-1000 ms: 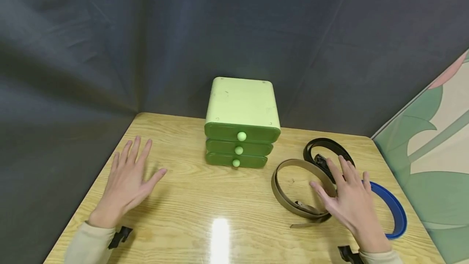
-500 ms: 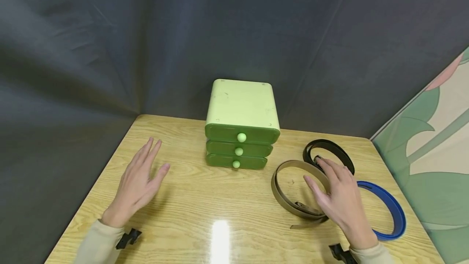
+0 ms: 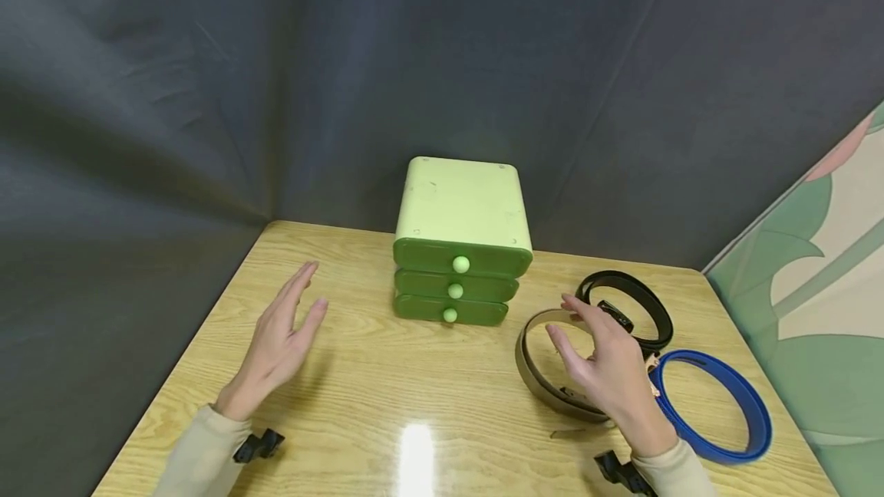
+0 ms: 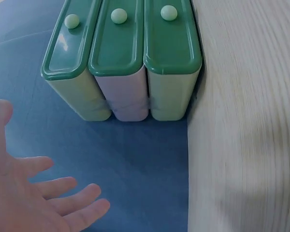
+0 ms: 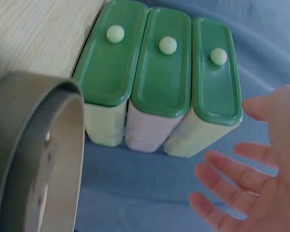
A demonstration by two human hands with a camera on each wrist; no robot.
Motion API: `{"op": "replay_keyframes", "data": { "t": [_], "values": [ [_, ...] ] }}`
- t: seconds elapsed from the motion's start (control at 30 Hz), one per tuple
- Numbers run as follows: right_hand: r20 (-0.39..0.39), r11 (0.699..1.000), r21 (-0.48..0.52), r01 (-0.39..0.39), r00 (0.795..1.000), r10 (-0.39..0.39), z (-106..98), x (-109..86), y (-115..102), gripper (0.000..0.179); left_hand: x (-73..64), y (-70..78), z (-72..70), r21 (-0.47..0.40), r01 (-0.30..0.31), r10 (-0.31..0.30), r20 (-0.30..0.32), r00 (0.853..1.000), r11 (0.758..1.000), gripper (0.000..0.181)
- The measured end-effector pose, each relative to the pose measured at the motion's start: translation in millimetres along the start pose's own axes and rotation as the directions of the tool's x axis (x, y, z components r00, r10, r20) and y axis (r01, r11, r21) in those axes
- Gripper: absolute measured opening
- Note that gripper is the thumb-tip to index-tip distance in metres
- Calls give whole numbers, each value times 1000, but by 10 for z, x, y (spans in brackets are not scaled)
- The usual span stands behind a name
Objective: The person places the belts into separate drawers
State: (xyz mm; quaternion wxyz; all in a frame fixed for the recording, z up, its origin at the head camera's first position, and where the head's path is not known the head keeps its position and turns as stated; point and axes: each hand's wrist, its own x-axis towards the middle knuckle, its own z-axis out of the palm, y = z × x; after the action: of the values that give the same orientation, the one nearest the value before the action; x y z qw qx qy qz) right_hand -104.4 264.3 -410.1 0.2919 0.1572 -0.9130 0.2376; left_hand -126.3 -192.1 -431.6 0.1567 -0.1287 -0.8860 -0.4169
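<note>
My left hand (image 3: 272, 347) hovers over the left part of the table with its fingers extended and nothing in it. On the other side, my right hand (image 3: 611, 370) is held above a coiled tan belt (image 3: 532, 374), covering part of that coil in the head view; its fingers are spread and hold nothing. Behind it lies a coiled black belt (image 3: 656, 313) with a dark buckle. A blue belt (image 3: 749, 405), also coiled, lies to the right of this hand. The tan belt looms large in the right wrist view (image 5: 38, 145).
A small cabinet (image 3: 466, 205) with a pale green top stands at the back middle, its three green drawers (image 3: 456, 286) closed and round-knobbed. Dark cloth (image 3: 442, 60) hangs behind and left of the wooden table (image 3: 359, 405). A leaf-patterned panel (image 3: 829, 290) borders the right side.
Both hands have moved inward and turned more edge-on. The right hand has shifted left off the blue and black belts, revealing their buckles. The belts and cabinet have stayed put on the table.
</note>
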Motion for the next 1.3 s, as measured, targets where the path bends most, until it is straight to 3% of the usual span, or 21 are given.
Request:
{"op": "replay_keyframes", "data": {
  "t": [0.33, 0.5, 0.83, 1.07, 1.3],
  "values": [
    [6, 990, 116, 77, 997, -79, 182, 123, -154, 51, 70, 59, 149, -160, -2, 5, 20, 1000, 987, 55],
    [18, 982, 175, 75, 997, -80, 262, 190, -229, 47, 123, 106, 221, -207, 3, 4, 32, 999, 978, 54],
    [23, 966, 253, 58, 998, -66, 355, 294, -323, 44, 166, 88, 322, -225, 22, -15, 34, 999, 974, 56],
    [52, 958, 284, 42, 997, -59, 429, 381, -416, 43, 275, 143, 324, -245, -12, 15, 10, 1000, 970, 54],
    [61, 951, 310, 11, 998, -31, 503, 453, -522, 42, 375, 205, 388, -296, 0, -1, -3, 1000, 955, 52]
  ]
}}
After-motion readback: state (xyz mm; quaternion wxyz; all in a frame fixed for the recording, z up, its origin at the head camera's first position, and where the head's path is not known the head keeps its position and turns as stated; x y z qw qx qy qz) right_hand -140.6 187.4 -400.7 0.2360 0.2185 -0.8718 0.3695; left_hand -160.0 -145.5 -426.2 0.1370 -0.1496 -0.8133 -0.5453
